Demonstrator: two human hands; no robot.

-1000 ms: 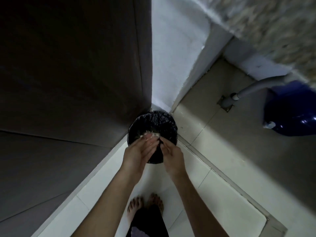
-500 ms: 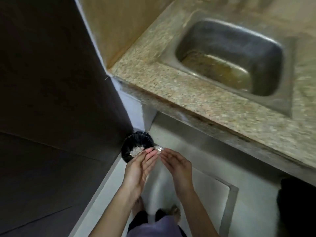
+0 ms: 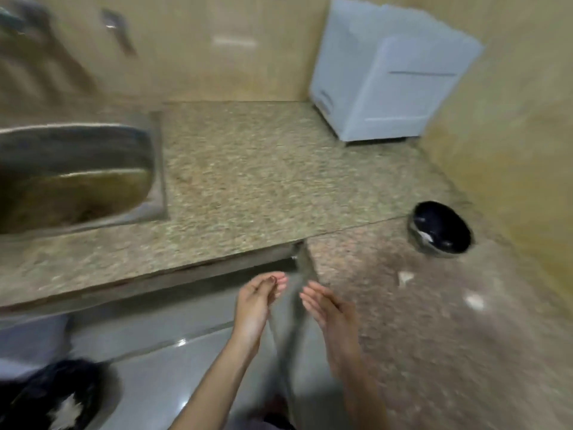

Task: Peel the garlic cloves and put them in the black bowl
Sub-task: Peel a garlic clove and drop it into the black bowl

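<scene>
Head view: our left hand [image 3: 257,302], fingers loosely curled, and right hand [image 3: 328,308], fingers straight, both empty, apart at granite counter [image 3: 248,181] edge. Glossy black bowl [image 3: 449,221], pale bits inside, sits on counter far right, near wall. Steel sink [image 3: 77,172] at left.

Home kitchen, speckled stone counter [image 3: 248,181], steel sink [image 3: 74,175], tiled wall [image 3: 217,57]

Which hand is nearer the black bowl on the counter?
Right. The right hand is by the counter's edge, below and left of the black bowl in the frame, not touching it. The left hand is further left, beyond the right hand.
</scene>
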